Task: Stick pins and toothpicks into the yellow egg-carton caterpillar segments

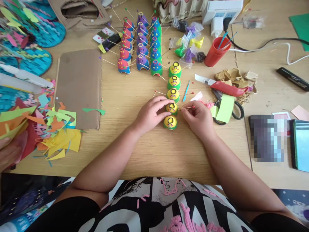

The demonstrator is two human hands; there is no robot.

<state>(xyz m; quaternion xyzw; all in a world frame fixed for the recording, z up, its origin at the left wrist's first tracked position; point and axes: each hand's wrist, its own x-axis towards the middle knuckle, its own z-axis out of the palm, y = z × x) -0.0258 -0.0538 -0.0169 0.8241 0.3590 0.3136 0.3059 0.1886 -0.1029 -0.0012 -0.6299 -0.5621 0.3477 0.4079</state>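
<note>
At the table's left edge, another person's hand (11, 149) beside loose paper scraps (65, 141); then a bare cardboard sheet (78, 87). Mid-table, left hand (154, 112): thumb and fingertips closed about the yellow-and-green figure (172, 109), second from the near end in a line of five. Right hand (199, 119) pinches a red-tipped stick (190, 107), inner end at the figure's right side; insertion cannot be told. Farther right, scissors (238, 111), partly covered.
</note>
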